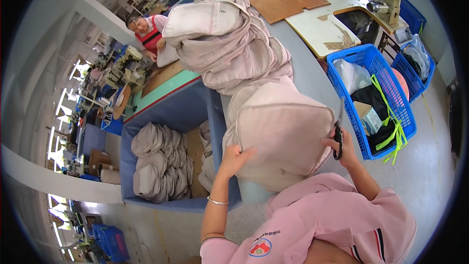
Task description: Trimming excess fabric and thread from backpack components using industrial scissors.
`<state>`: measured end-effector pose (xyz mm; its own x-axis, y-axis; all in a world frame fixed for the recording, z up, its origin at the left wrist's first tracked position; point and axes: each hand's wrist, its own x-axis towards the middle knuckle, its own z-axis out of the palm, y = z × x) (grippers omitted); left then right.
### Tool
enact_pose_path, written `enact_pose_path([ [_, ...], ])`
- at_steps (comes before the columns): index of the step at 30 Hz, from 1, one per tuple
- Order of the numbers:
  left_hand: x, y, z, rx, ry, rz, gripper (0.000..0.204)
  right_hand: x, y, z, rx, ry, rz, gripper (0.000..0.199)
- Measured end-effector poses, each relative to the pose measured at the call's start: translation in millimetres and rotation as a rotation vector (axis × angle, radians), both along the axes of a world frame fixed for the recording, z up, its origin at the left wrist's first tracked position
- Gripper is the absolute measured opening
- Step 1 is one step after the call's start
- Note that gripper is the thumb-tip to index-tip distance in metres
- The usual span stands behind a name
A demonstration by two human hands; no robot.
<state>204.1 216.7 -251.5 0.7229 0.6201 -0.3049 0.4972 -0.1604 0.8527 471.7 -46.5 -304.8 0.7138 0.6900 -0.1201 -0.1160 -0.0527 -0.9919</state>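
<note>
A pale pinkish-beige fabric bag piece (283, 137) with a piped edge lies before me on the long grey work surface, close to my body. My left hand (234, 161) grips its near left edge, thumb on top and the other fingers hidden underneath. In my right hand (347, 150) is a pair of black-handled scissors (338, 134), blades pointing away from me. The thumb of that hand also touches the right edge of the bag piece. Just beyond lies a tall heap of similar bag pieces (244, 58), one with a zipper pocket.
A blue fabric-lined bin (171, 205) at left holds stacked pieces (161, 161). To the right stands a blue plastic basket (410, 129) with bags, cloth and yellow-green straps. A sewing machine (383, 0) is at far right. Across the left-hand table, a person in a red apron (152, 34) works.
</note>
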Motion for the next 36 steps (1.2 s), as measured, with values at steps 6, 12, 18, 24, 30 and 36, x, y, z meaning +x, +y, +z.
enact_pose_path([
  [6, 74.7, 48.6, 109.8, 0.041, -0.573, 0.163, 0.029, 32.4, 7.3, 12.8, 0.189, 0.186, -0.192, 0.019],
  [12, 169.3, 190.0, 229.8, 0.323, -1.147, 0.366, 0.046, 28.6, -16.3, -44.9, -0.025, 0.137, -0.218, 0.021],
  [18, 240.6, 350.3, 248.8, 0.459, -1.053, 0.746, 0.04, -6.7, -7.3, -85.6, -0.171, 0.16, -0.264, 0.02],
  [24, 270.6, 505.8, 51.0, 0.615, -0.284, 0.864, 0.051, -19.6, 13.9, -91.0, -0.638, -0.215, -0.221, 0.024],
  [30, 267.4, 530.4, 0.1, 0.42, -0.458, 0.901, 0.047, -15.8, 18.8, -84.4, -0.668, -0.179, -0.256, 0.024],
  [36, 244.3, 419.9, 18.7, 0.387, -0.839, 0.722, 0.05, -2.4, 46.4, -77.2, -0.799, -0.337, -0.249, 0.029],
])
